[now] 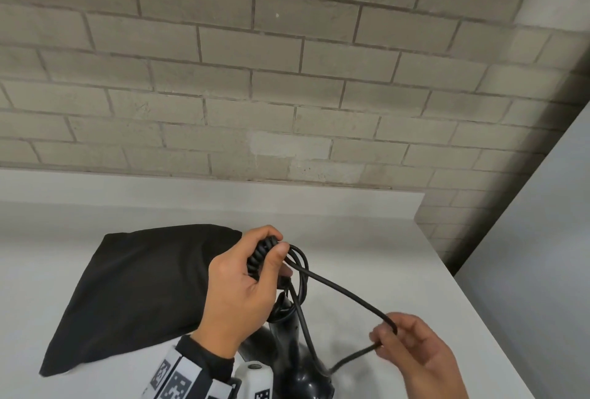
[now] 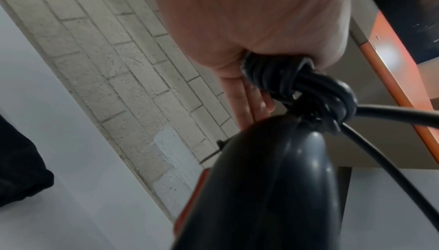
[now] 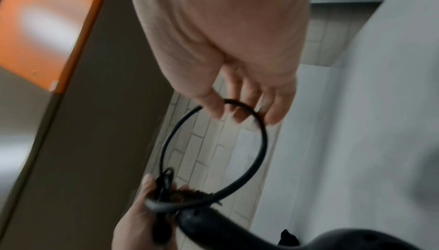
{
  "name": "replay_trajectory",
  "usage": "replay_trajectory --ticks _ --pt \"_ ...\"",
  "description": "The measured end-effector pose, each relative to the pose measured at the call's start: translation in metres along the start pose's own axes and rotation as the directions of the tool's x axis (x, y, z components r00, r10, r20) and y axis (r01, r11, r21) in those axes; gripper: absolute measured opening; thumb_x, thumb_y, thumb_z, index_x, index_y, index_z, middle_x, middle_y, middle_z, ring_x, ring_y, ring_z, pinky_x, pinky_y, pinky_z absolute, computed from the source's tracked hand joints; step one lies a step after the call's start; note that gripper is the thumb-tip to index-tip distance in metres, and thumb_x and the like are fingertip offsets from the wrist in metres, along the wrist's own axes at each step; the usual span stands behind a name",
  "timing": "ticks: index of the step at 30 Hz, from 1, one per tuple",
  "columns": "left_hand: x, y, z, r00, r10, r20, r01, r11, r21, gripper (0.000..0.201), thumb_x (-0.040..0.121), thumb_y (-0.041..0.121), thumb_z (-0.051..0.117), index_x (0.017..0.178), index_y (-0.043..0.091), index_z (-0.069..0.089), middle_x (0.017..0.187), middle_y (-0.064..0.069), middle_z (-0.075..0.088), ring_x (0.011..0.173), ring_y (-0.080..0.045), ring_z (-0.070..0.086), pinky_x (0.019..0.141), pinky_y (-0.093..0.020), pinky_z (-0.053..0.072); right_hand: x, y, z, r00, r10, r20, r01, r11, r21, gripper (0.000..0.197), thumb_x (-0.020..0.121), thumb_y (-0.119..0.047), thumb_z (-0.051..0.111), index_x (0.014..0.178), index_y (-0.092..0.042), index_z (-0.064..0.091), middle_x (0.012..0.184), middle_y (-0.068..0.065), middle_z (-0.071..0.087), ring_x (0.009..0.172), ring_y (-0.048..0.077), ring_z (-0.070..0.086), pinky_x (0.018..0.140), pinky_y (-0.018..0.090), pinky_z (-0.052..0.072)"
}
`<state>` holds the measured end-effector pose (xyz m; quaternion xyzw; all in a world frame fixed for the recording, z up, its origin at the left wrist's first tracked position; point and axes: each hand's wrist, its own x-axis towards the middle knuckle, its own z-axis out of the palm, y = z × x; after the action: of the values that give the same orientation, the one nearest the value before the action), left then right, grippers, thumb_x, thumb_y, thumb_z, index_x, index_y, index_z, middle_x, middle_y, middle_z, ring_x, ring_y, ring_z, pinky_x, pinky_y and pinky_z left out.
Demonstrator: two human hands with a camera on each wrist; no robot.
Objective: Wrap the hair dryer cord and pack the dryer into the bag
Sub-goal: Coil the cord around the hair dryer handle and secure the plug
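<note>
Both busy: my left hand (image 1: pixel 242 287) clenches the wound cord (image 1: pixel 335 290) on the dryer (image 1: pixel 287 328), right hand (image 1: pixel 415 354) pinches the loose loop (slack could unravel coils).

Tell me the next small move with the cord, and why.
Probably bring the right hand back to the left hand and lay its loop of cord onto the coils gripped there; that length hangs loose, and the bag lies unused.

White table (image 1: pixel 367 239) with black bag (image 1: pixel 137 290) lying on it
</note>
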<state>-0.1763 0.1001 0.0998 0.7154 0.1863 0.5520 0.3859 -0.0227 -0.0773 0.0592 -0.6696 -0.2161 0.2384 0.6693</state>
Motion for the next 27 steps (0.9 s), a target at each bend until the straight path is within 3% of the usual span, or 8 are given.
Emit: replay_trajectory --ticks 2,5,8,11,17,19,22,27 --pt "0.0 0.001 0.001 1.0 0.004 -0.009 -0.004 1.0 0.023 0.011 0.092 0.037 0.056 0.096 0.029 0.062 0.072 0.008 0.068 0.061 -0.006 0.072 0.059 -0.019 0.057 -0.005 -0.001 0.01 0.963 -0.227 -0.145 0.214 0.971 -0.103 0.046 0.069 0.015 0.077 0.093 -0.023 0.064 0.084 -0.011 0.073 0.078 0.016 0.065 0.063 0.012 0.053" --pt "0.001 0.001 0.001 1.0 0.018 -0.022 -0.017 0.998 0.055 0.012 0.092 0.037 0.056 0.096 0.028 0.062 0.073 0.008 0.068 0.06 -0.005 0.071 0.059 -0.019 0.056 -0.031 -0.018 0.037 0.81 -0.564 -0.158 0.529 0.82 -0.219 0.03 0.063 -0.016 0.071 0.086 -0.034 0.061 0.081 -0.011 0.066 0.067 0.013 0.057 0.063 0.02 0.046" --pt "-0.001 0.003 0.004 0.999 0.035 -0.019 -0.034 0.997 0.072 0.014 0.093 0.036 0.055 0.097 0.025 0.063 0.074 0.008 0.068 0.061 -0.004 0.071 0.059 -0.021 0.058 -0.048 -0.023 0.067 0.89 -0.452 0.058 0.451 0.853 -0.262 0.027 0.062 -0.046 0.068 0.087 -0.038 0.063 0.077 -0.014 0.071 0.068 0.01 0.062 0.065 0.012 0.046" --pt "-0.002 0.006 0.005 0.999 0.051 -0.002 -0.05 0.995 0.086 0.016 0.093 0.036 0.055 0.097 0.022 0.063 0.076 0.009 0.067 0.062 -0.003 0.071 0.06 -0.018 0.056 -0.048 -0.024 0.079 0.932 -0.151 0.33 0.221 0.958 -0.185 0.013 0.076 -0.04 0.068 0.09 -0.039 0.067 0.076 -0.008 0.073 0.063 0.006 0.066 0.063 0.013 0.048" --pt "0.0 0.004 -0.004 0.997 0.034 -0.062 -0.026 0.992 0.125 0.009 0.092 0.037 0.055 0.094 0.033 0.062 0.082 0.013 0.068 0.068 -0.004 0.069 0.062 -0.009 0.05 -0.039 -0.043 0.057 0.85 -0.344 0.4 0.35 0.935 0.06 0.03 0.073 -0.06 0.065 0.085 -0.035 0.076 0.055 0.006 0.062 0.051 0.007 0.055 0.055 0.018 0.045" --pt "-0.002 0.002 -0.005 0.998 0.014 -0.063 -0.007 0.995 0.104 0.009 0.092 0.037 0.055 0.092 0.034 0.064 0.083 0.015 0.068 0.071 -0.005 0.07 0.065 -0.017 0.056 -0.028 -0.04 0.038 0.807 -0.443 0.391 0.466 0.884 0.04 0.035 0.075 -0.069 0.063 0.077 -0.037 0.076 0.058 0.001 0.067 0.049 0.005 0.054 0.053 0.017 0.044" --pt "-0.003 0.0 -0.005 0.998 -0.017 -0.064 0.022 0.997 0.071 0.009 0.092 0.039 0.056 0.093 0.035 0.065 0.082 0.014 0.069 0.071 -0.01 0.071 0.067 -0.028 0.06 -0.009 -0.034 0.006 0.733 -0.527 0.429 0.642 0.745 -0.181 0.023 0.083 -0.051 0.063 0.067 -0.035 0.068 0.058 -0.02 0.057 0.051 -0.004 0.046 0.053 0.01 0.038" --pt "-0.002 0.001 -0.004 0.997 -0.049 -0.055 0.051 0.998 0.031 0.005 0.094 0.034 0.063 0.093 0.029 0.065 0.08 0.011 0.069 0.071 -0.011 0.071 0.066 -0.024 0.059 0.013 -0.015 -0.034 0.592 -0.502 0.631 0.805 0.408 -0.43 0.017 0.083 -0.041 0.067 0.073 -0.049 0.055 0.065 -0.021 0.045 0.07 -0.005 0.049 0.072 0.01 0.041"
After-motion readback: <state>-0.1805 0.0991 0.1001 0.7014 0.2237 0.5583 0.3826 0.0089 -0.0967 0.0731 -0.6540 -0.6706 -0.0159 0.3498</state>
